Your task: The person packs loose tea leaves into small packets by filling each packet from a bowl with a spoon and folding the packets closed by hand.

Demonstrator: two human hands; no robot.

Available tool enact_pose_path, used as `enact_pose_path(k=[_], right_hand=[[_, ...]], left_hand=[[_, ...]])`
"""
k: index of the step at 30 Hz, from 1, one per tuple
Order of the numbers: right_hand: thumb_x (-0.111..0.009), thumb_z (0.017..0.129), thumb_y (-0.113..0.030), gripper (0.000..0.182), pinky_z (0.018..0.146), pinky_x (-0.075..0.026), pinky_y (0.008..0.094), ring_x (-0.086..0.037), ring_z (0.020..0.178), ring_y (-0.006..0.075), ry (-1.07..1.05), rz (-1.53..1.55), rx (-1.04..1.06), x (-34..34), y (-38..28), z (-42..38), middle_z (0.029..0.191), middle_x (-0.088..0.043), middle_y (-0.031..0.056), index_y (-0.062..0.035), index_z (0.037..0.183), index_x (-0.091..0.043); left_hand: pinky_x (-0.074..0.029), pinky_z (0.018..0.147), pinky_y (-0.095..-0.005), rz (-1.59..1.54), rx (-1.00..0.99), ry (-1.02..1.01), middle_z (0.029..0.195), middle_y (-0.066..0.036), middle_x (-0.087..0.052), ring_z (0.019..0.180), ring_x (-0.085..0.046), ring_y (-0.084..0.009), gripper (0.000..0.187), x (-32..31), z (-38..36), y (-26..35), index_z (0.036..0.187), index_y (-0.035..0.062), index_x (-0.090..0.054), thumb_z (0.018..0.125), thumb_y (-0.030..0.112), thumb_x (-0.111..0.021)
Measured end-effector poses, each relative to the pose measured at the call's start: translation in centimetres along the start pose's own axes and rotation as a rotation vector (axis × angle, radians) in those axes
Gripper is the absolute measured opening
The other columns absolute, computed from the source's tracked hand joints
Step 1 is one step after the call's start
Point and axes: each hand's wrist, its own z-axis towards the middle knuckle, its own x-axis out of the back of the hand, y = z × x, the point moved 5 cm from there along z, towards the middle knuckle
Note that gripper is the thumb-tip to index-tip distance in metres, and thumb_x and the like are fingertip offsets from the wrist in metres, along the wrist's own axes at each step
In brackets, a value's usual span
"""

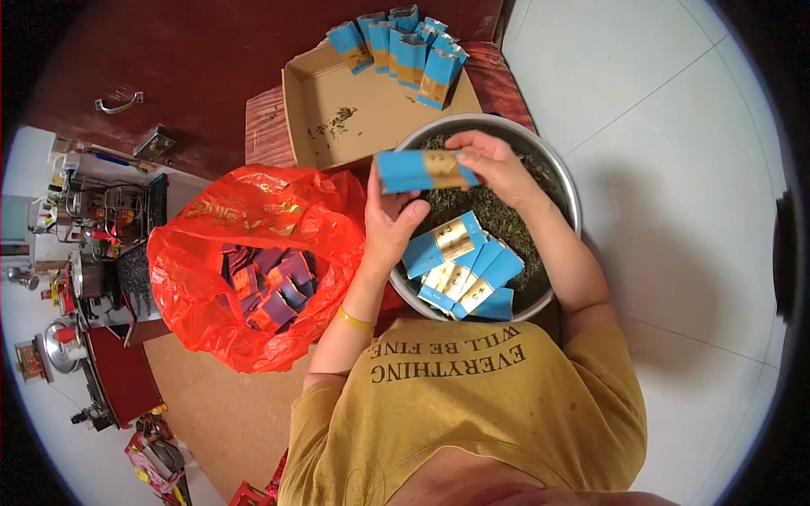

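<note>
A blue and gold packet (413, 171), slightly blurred, is held level above a metal basin (576, 198) of dark dried leaves (485, 205). The fingers of my right hand (498, 173) grip its right end. Its left end rests in my left hand (390, 221), the thumb apart below it and the fingers partly hidden behind it. Several flat blue and gold packets (472, 274) lie fanned out on the leaves at the basin's near left side.
Several upright, open-topped blue packets (411, 61) stand at the back of a cardboard tray (380, 110) with scattered leaf bits. A red plastic bag (190, 274) holding purple and orange packets (274, 287) is left of the basin. A cluttered kitchen counter (131, 282) is far left.
</note>
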Motion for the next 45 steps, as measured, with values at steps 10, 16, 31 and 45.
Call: enact_pose_path(k=[10, 16, 31, 45], right_hand=[[-0.067, 0.089, -0.013, 0.016, 0.07, -0.051, 0.0315, -0.063, 0.081, 0.0168, -0.305, -0.639, 0.262, -3.1, -0.7, -0.9, 0.091, -0.067, 0.0096, 0.0012, 0.097, -0.065], [-0.063, 0.092, -0.008, 0.013, 0.069, -0.05, 0.0288, -0.063, 0.082, 0.0147, -0.122, -0.504, 0.163, -2.5, -2.0, -1.3, 0.091, -0.067, 0.0078, -0.0006, 0.102, -0.066], [-0.072, 0.077, -0.005, 0.018, 0.083, -0.053, 0.0365, -0.064, 0.096, 0.0278, 0.07, -0.978, 0.822, -5.5, -6.3, -4.3, 0.105, -0.067, 0.0096, -0.0044, 0.095, -0.068], [-0.071, 0.081, -0.017, 0.017, 0.082, -0.052, 0.0372, -0.061, 0.102, 0.0273, 0.133, -1.067, 0.562, -4.7, -5.4, -4.2, 0.113, -0.064, 0.0071, -0.0023, 0.085, -0.064]], left_hand=[[-0.039, 0.104, -0.0346, 0.358, -0.159, 0.07, 0.132, -0.018, -0.054, 0.122, -0.052, -0.0251, 0.046, -0.6, -1.1, 1.7, 0.14, -0.0024, -0.042, 0.099, 0.016, -0.051], [-0.043, 0.073, -0.0233, 0.677, -0.191, 0.112, 0.1, -0.004, -0.059, 0.081, -0.051, -0.009, 0.036, -0.2, -1.4, 1.4, 0.134, -0.0013, -0.05, 0.104, 0.017, -0.04], [-0.048, 0.084, -0.0319, 0.851, -0.204, 0.077, 0.111, -0.014, -0.061, 0.094, -0.06, -0.0211, 0.05, -1.6, -0.8, 1.5, 0.142, -0.0004, -0.038, 0.097, 0.013, -0.056], [-0.049, 0.09, -0.0435, 1.134, -0.253, -0.097, 0.124, -0.025, -0.052, 0.11, -0.056, -0.0401, 0.101, -3.9, -0.8, 1.7, 0.147, -0.0056, -0.019, 0.073, 0.022, -0.081]])
